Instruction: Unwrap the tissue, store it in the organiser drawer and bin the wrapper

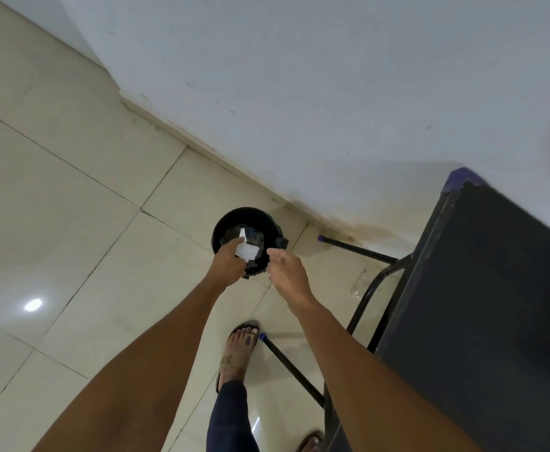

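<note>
A small round black bin (234, 215) stands on the tiled floor near the wall, with dark contents inside. My left hand (228, 265) is held over its near rim and is closed on a white crumpled wrapper (247, 249), which hangs over the bin's opening. My right hand (288, 272) hovers at the bin's right side, fingers loosely apart and holding nothing. The tissue and the organiser drawer are out of view.
A black table (482, 305) with thin black legs and blue foot caps stands at the right, close to the bin. A white wall (299, 76) runs behind. My sandalled foot (239, 347) is on the floor below the hands. Pale floor tiles spread to the left.
</note>
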